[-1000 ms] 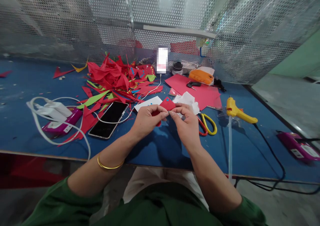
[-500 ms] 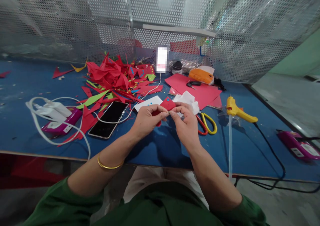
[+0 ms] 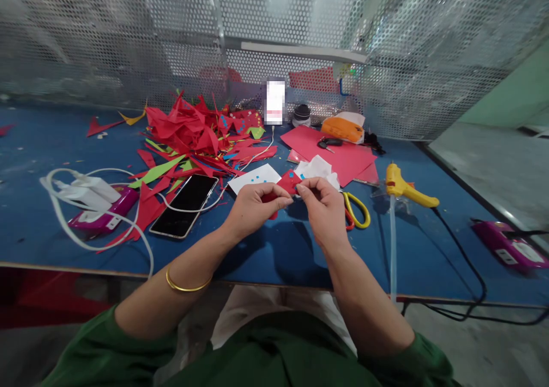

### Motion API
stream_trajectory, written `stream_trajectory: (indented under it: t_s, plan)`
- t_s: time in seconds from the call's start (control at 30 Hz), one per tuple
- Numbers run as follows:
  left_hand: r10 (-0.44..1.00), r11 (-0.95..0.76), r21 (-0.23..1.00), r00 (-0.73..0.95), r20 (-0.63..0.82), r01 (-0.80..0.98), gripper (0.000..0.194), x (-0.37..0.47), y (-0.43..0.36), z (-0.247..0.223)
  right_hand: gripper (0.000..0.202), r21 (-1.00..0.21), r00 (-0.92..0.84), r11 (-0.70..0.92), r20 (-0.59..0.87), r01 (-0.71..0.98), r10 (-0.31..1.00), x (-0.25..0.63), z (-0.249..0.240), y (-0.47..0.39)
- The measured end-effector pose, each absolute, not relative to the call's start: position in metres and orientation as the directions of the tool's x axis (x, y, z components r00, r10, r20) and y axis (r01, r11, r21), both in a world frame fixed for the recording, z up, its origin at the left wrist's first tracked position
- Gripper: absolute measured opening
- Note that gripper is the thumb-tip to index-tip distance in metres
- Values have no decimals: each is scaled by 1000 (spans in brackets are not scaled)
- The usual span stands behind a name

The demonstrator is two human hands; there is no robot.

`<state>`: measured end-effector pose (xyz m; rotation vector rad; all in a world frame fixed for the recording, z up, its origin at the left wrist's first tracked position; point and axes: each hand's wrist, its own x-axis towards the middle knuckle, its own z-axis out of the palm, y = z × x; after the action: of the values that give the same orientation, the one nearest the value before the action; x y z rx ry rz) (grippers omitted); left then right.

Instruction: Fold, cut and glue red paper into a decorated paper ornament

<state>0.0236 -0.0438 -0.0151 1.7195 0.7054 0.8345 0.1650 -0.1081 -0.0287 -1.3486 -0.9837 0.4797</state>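
Red paper piece [image 3: 286, 182], above the table [image 3: 369, 267], looks partly done: a blue bit [image 3: 291, 175] shows on it.
Loose blue bits [image 3: 257, 178] lie on the white sheet [image 3: 239, 183], seemingly unused. My left hand [image 3: 256, 207] pinches the piece; my right hand [image 3: 323, 207], fingertips nearly together, nears its edge, its hold unclear.

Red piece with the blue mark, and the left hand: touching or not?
Touching. The head view shows it: the left hand grips the red piece, with red visible between thumb and index finger.
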Motion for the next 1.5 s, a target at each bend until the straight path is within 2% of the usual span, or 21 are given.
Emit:
stream_trajectory:
  t_s: [0.13, 0.23, 0.43, 0.67, 1.23, 1.5]
  plan:
    - [843, -260, 963, 470, 261, -70, 27, 24, -43, -16, 13, -938, 533, 201, 328, 284, 780, 162, -25, -110]
    - [876, -119, 983, 452, 171, -141, 29, 25, -42, -16, 13, -931, 518, 187, 332, 313, 788, 159, -23, -112]
    - [864, 39, 997, 503, 1, -69, 23, 25, -43, -13, 12, -924, 492, 176, 335, 340, 804, 158, -23, -113]
    - [868, 29, 999, 496, -16, -18, 19, 25, -48, -7, 7, -863, 501, 220, 452, 455, 738, 158, -25, -112]
    - [864, 12, 999, 503, 7, -33, 14, 25, -49, -10, 10, -856, 517, 190, 452, 481, 727, 155, -29, -110]
    - [875, 18, 999, 484, 4, -41, 12, 27, -46, -13, 11, -822, 485, 220, 502, 526, 717, 154, -30, -112]
